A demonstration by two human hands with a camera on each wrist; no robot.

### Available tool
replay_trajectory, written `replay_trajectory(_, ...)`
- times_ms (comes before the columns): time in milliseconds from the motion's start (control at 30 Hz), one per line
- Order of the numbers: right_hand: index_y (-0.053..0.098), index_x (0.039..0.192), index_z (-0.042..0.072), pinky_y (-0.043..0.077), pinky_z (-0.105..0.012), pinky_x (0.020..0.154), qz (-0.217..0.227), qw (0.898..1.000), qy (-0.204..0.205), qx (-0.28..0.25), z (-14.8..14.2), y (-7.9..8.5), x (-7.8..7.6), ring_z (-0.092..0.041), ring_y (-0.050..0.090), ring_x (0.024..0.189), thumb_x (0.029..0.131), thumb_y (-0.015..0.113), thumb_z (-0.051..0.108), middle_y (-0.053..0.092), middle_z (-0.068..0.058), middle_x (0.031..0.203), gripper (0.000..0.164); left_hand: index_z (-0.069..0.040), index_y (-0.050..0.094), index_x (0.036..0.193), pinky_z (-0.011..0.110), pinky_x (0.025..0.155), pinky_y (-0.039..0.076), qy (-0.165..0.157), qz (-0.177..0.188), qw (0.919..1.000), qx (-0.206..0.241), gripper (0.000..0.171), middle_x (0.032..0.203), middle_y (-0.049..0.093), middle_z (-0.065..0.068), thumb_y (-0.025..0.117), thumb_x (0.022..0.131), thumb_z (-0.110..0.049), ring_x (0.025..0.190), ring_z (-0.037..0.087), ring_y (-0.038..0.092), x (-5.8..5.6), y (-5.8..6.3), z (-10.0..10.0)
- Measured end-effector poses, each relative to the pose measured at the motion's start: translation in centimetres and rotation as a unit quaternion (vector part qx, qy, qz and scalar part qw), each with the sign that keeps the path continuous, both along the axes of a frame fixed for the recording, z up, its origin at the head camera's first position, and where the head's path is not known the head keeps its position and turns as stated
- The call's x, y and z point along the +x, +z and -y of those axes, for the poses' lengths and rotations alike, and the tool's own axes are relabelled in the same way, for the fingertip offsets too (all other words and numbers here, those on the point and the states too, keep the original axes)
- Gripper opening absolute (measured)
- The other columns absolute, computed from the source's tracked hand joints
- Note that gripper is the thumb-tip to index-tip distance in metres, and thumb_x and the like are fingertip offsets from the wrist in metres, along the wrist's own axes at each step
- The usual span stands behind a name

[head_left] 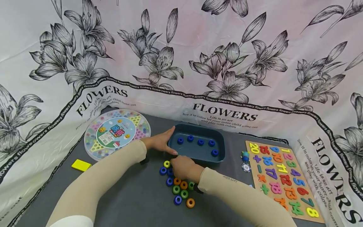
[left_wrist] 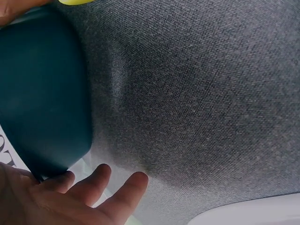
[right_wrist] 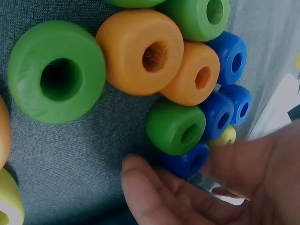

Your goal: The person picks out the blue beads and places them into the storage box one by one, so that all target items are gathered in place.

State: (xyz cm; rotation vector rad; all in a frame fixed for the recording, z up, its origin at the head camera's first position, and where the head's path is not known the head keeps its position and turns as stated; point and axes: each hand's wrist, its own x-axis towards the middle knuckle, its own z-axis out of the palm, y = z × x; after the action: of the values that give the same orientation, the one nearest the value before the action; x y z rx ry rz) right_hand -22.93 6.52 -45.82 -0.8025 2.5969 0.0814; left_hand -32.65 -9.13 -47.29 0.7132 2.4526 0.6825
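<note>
My left hand (head_left: 161,142) grips the left end of a dark blue tray (head_left: 198,157), thumb on the near side and fingers toward the far corner. Two of its fingers (left_wrist: 125,197) stick out beside the tray in the left wrist view. Several blue beads stand inside the tray. Just in front of it, my right hand (head_left: 185,168) reaches down over a group of loose beads. In the right wrist view its thumb and fingers pinch a blue bead (right_wrist: 187,161), right against a green bead (right_wrist: 176,126). A yellow bead (head_left: 166,164) and orange bead (head_left: 190,203) lie around the hand.
On the left are a round game box (head_left: 117,132) with a clear rim and a yellow block (head_left: 81,165). At right lies a wooden number board (head_left: 283,179), with a poker chip (head_left: 246,167) and small blue figure (head_left: 245,156) next to it. A flowered cloth (head_left: 181,72) hangs behind.
</note>
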Motion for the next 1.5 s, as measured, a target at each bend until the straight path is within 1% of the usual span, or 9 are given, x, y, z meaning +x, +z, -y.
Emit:
replay_trajectory(133,0.061,0.116,0.014,0.051,-0.030,0.063,0.014,1.000,0.000,-0.001,-0.2,-0.3,-0.2,-0.015,0.060,0.070,0.086,0.064,0.016,0.065,-0.005,0.087,0.031,-0.016,-0.019,0.147,0.042,0.117,0.015,0.001,0.002,1.0000,0.001,0.124,0.157,-0.011,0.009,0.070,0.073,-0.058,0.146,0.026,0.002,0.0,-0.2,0.1)
replay_trajectory(400,0.061,0.116,0.013,0.050,-0.029,0.062,0.007,1.000,-0.004,-0.015,-0.2,-0.8,-0.2,-0.014,0.058,0.071,0.086,0.065,0.019,0.064,-0.004,0.089,0.031,-0.014,-0.018,0.148,0.042,0.117,0.013,0.009,0.003,0.9999,0.014,0.124,0.157,-0.010,0.010,0.072,0.073,-0.055,0.146,0.027,0.001,0.2,-0.3,-0.2)
replay_trajectory(667,0.062,0.108,0.013,0.050,-0.030,0.059,-0.035,0.998,0.011,-0.051,-0.6,-2.2,0.4,-0.014,0.057,0.064,0.089,0.061,0.027,0.063,-0.002,0.080,0.024,-0.013,-0.016,0.148,0.043,0.117,0.013,0.008,0.015,0.9997,0.019,0.123,0.157,-0.011,0.010,0.071,0.073,-0.055,0.146,0.027,0.000,0.8,-0.9,-0.3)
replay_trajectory(833,0.061,0.097,0.016,0.041,-0.023,0.047,-0.087,0.989,0.065,-0.103,-1.6,-0.8,0.9,-0.007,0.046,0.049,0.088,0.057,0.029,0.053,0.004,0.070,0.016,-0.012,-0.017,0.148,0.043,0.117,0.012,-0.005,0.007,0.9999,0.014,0.121,0.157,-0.012,0.010,0.070,0.075,-0.055,0.145,0.027,-0.001,0.7,-0.8,-0.4)
replay_trajectory(933,0.061,0.096,0.017,0.043,-0.021,0.050,-0.119,0.977,0.117,-0.131,-2.3,0.7,0.8,-0.006,0.050,0.059,0.090,0.056,0.029,0.060,0.001,0.091,0.015,-0.011,-0.018,0.147,0.044,0.117,0.011,-0.011,0.002,0.9999,0.008,0.119,0.156,-0.014,0.010,0.069,0.077,-0.051,0.145,0.027,-0.003,0.4,-0.4,-0.4)
replay_trajectory(1033,0.062,0.103,0.017,0.044,-0.020,0.057,-0.144,0.966,0.151,-0.153,-2.9,1.6,0.4,-0.006,0.048,0.071,0.092,0.055,0.030,0.056,0.002,0.103,0.018,-0.008,-0.018,0.147,0.043,0.117,0.011,-0.019,-0.009,0.9998,-0.001,0.114,0.156,-0.014,0.012,0.069,0.081,-0.044,0.145,0.028,-0.003,0.1,-0.1,-0.4)
replay_trajectory(1167,0.060,0.110,0.017,0.039,-0.018,0.057,-0.173,0.956,0.165,-0.172,-3.6,1.9,-0.6,-0.006,0.040,0.070,0.093,0.055,0.034,0.043,0.005,0.086,0.025,-0.007,-0.017,0.147,0.043,0.117,0.013,-0.024,-0.012,0.9996,-0.006,0.112,0.157,-0.013,0.013,0.068,0.083,-0.039,0.145,0.028,-0.001,0.0,0.0,-0.4)
replay_trajectory(1300,0.060,0.111,0.016,0.044,-0.018,0.065,-0.173,0.953,0.179,-0.174,-4.2,1.9,-1.5,-0.005,0.045,0.077,0.095,0.050,0.038,0.047,0.005,0.092,0.029,-0.005,-0.017,0.147,0.044,0.117,0.013,-0.025,-0.004,0.9997,0.007,0.114,0.156,-0.012,0.016,0.070,0.081,-0.040,0.145,0.031,0.000,0.1,0.2,-0.3)
replay_trajectory(1500,0.059,0.120,0.013,0.050,-0.023,0.084,-0.155,0.951,0.192,-0.188,-5.3,2.3,-3.5,-0.008,0.058,0.098,0.094,0.056,0.026,0.060,0.002,0.110,0.030,-0.005,-0.017,0.147,0.044,0.116,0.016,-0.014,0.000,0.9998,0.014,0.119,0.156,-0.011,0.017,0.071,0.078,-0.045,0.145,0.032,0.002,0.1,0.2,0.0)
